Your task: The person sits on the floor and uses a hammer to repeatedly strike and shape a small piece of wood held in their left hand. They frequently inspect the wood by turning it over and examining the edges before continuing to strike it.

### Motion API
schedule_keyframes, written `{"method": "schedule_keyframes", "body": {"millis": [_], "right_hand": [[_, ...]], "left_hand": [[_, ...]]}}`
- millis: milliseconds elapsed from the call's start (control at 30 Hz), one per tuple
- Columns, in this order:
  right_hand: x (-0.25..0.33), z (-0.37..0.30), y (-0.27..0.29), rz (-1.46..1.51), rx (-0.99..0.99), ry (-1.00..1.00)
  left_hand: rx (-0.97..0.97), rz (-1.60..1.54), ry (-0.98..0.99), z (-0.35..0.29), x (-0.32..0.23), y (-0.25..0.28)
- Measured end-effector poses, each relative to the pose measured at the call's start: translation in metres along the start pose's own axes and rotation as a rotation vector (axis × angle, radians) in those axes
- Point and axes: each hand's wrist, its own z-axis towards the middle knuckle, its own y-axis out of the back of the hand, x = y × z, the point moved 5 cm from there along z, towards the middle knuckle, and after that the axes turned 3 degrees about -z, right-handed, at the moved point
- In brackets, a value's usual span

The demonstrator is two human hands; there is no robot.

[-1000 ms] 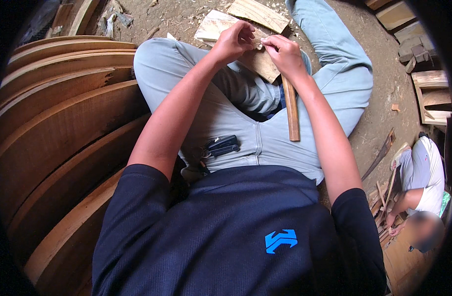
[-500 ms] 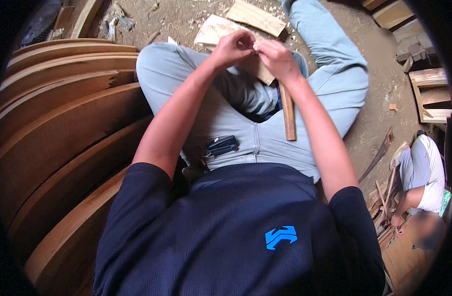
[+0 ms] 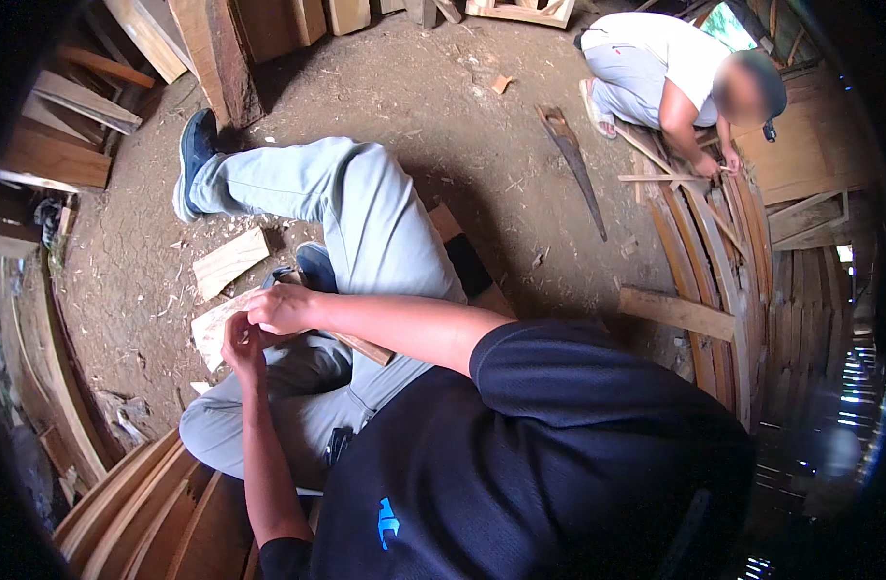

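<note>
My left hand [image 3: 242, 344] and my right hand [image 3: 283, 308] meet in front of my lap, fingers pinched close together. Whatever they hold between the fingertips is too small to make out. Under and just beyond them lies a pale wooden block [image 3: 207, 333]. A second short wooden block [image 3: 232, 262] rests on the dirt floor farther off. Below my right forearm a wooden stick or handle [image 3: 368, 349] sticks out across my lap; its other end is hidden.
To the right a handsaw [image 3: 571, 166] lies on the dirt floor [image 3: 433, 106]. Beyond it another person [image 3: 670, 77] crouches, hands on wooden strips [image 3: 699, 227]. Curved boards [image 3: 139, 512] stand stacked by my left side. A wooden post [image 3: 216, 63] rises at the back.
The view has swung to the right, bringing the other person, the handsaw and more floor into sight. My hands stay together at the same spot over the block.
</note>
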Motion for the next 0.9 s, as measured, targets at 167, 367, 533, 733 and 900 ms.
{"method": "schedule_keyframes", "body": {"millis": [167,367,533,733,900], "right_hand": [[0.008,0.002,0.004,0.013,-0.072,0.017],[0.008,0.006,0.009,0.032,-0.071,-0.007],[0.02,0.007,0.033,-0.016,-0.074,-0.1],[0.021,-0.049,0.047,0.009,0.043,-0.897],[0.001,-0.077,0.029,0.402,0.305,-1.177]], "left_hand": [[-0.042,-0.096,0.007,-0.004,0.003,0.006],[-0.016,-0.142,0.178,-0.001,0.013,0.008],[-0.004,-0.214,0.199,-0.001,0.013,0.007],[0.028,-0.136,0.158,0.001,0.004,0.004],[-0.005,0.028,0.062,0.001,0.013,0.006]]}}
